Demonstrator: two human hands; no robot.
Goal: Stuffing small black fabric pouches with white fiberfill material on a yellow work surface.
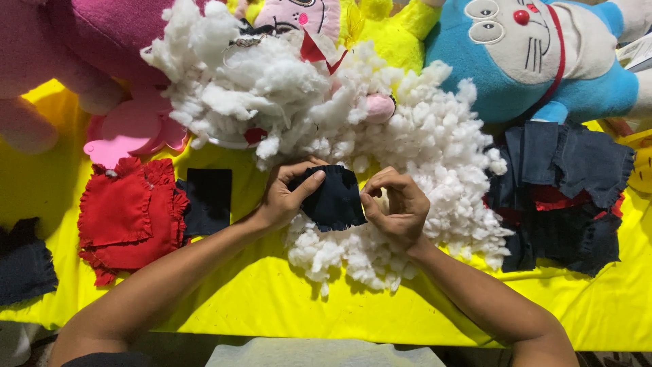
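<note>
We see two bare hands at table centre working a small dark navy fabric piece [333, 198]. It sits just in front of the big pile of white stuffing fibre [353, 129], held slightly above the yellow tablecloth [272, 299]. Left hand [288, 194] is closed on the piece's left edge, thumb laid across the top face, fingers curled behind. Right hand [397, 207] pinches the right edge with fingertips bunched together; what, if anything, sits between those fingertips besides cloth, we cannot tell.

Handling call: the piece looks very light, thin and floppy, with a frayed lower edge. It should fold and sag wherever unsupported, not slippery, not fragile, though the fraying may shed threads if tugged. We judge the best hold is a pinch at opposite edges, as both hands do now, keeping it taut between them. The loose fibre would cling and drift, so it needs gentle grabs.

Around it: a red ruffled cloth piece [125, 217] lies to the left, with a black fabric rectangle [209, 200] just beside it. A stack of dark blue fabric pieces [570, 183] sits to the right with red showing between the layers. Another dark scrap [24, 261] is at the far left edge. Along the back we see a pink plush toy [88, 47], a yellow plush toy [394, 30] and a blue cat plush toy [536, 61].
</note>
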